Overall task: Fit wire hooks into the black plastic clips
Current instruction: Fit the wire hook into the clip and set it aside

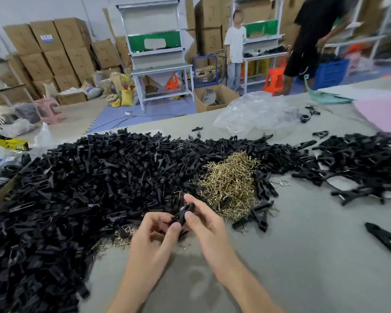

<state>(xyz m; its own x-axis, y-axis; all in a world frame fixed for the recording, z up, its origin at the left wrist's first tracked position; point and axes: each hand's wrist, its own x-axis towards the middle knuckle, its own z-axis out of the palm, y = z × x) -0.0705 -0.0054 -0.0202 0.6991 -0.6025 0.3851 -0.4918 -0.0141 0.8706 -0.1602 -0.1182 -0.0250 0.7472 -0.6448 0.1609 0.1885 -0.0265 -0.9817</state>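
Between the curled fingers of the left hand (149,234) and right hand (204,223), low over the worktop (303,256), a black clip (182,215) is pinched — judged light, stiff, slightly slick, best held by its flat sides. It is seen small and matte; the wire hooks (230,184) heaped rightward look thin, brassy, springy.

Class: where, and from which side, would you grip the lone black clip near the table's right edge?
Pinch the clip across its slim middle, from above: it lies flat and alone on the table, both long sides free.
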